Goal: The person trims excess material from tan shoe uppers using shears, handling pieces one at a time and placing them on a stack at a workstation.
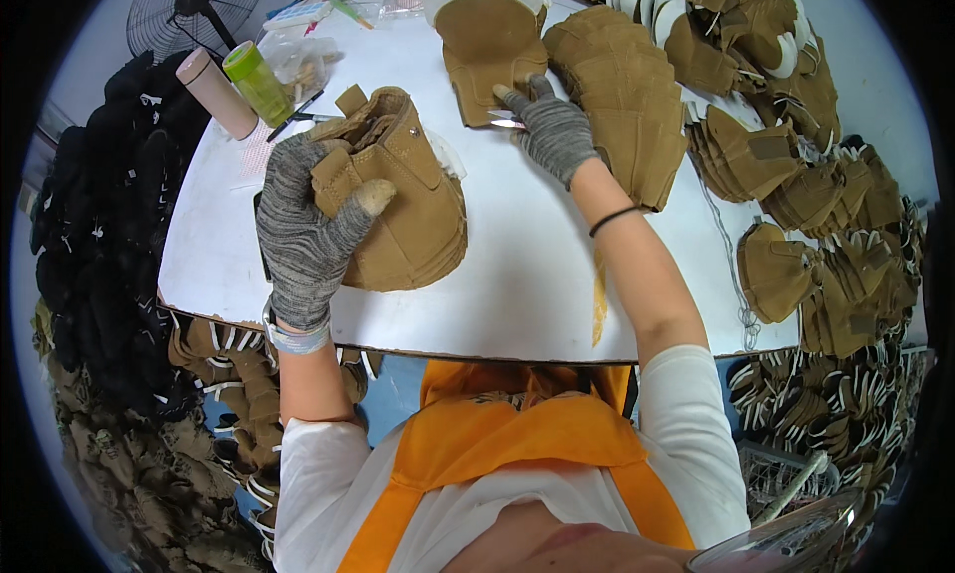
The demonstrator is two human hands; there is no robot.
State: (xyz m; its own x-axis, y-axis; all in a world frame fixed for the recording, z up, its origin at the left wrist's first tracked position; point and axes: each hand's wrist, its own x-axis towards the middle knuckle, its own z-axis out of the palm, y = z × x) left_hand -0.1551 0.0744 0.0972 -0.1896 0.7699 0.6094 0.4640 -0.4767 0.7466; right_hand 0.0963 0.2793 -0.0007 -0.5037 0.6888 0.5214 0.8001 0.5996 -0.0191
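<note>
My left hand (311, 223), in a grey knit glove with pale fingertips, grips a stack of brown suede shoe uppers (408, 230) at its left side, thumb on top. My right hand (557, 130), gloved the same way, rests at the lower edge of a brown upper piece (490, 51) with a white upper part. Two thin metal blades of small thread snips (506, 122) stick out from under its fingers; their handle is hidden in the palm. Right beside that hand lies a fanned stack of brown uppers (632, 95).
A pink bottle (217, 95), a green-lidded bottle (261, 88) and a clear plastic bag (303, 61) stand at the table's back left. Piles of brown uppers (741, 155) line the right side. Black pieces (109, 235) hang at the left, near a fan (194, 6).
</note>
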